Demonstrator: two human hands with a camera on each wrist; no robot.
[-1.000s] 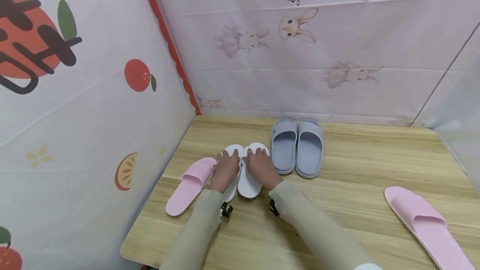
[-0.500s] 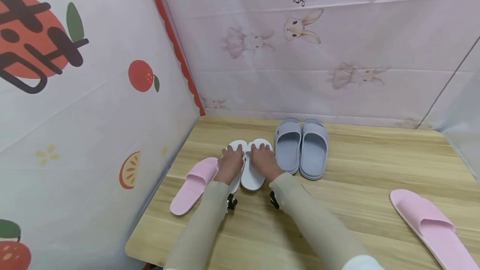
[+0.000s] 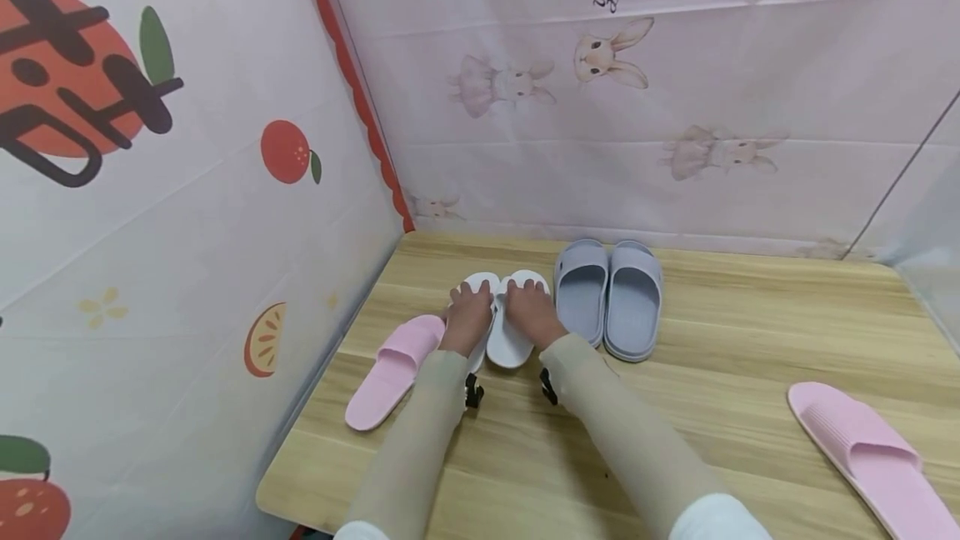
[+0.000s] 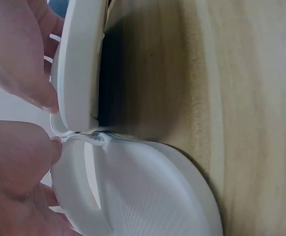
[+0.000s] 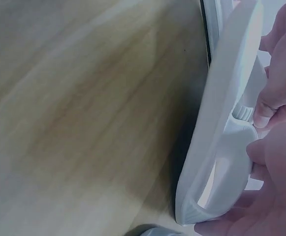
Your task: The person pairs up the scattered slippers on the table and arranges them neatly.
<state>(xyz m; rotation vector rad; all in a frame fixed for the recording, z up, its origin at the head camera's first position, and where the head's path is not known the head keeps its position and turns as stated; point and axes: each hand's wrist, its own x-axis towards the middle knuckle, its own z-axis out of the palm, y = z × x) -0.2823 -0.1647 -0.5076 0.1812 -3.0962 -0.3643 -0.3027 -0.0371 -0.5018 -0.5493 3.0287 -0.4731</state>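
Two white slippers lie side by side on the wooden table, toes toward the back wall. My left hand (image 3: pixel 468 319) grips the front of the left white slipper (image 3: pixel 486 280); my right hand (image 3: pixel 531 315) holds the front of the right white slipper (image 3: pixel 510 348). Both wrist views show thumbs and fingers wrapped about the front straps and edges. A white slipper (image 4: pixel 157 191) fills the lower middle of the left wrist view, its strap facing the camera. Seen from the side, a white slipper (image 5: pixel 216 113) stands out in the right wrist view. The hands cover much of the straps.
A pair of grey slippers (image 3: pixel 633 315) stands just right of the white pair. One pink slipper (image 3: pixel 386 382) lies to the left, another pink slipper (image 3: pixel 877 448) at the far right. Printed cloth walls (image 3: pixel 525 182) border the wooden table (image 3: pixel 720 323) behind and at left.
Both hands have slid the white slippers away from me toward the back wall, so their heels now sit nearly level with the grey pair's. The head view has shifted slightly.
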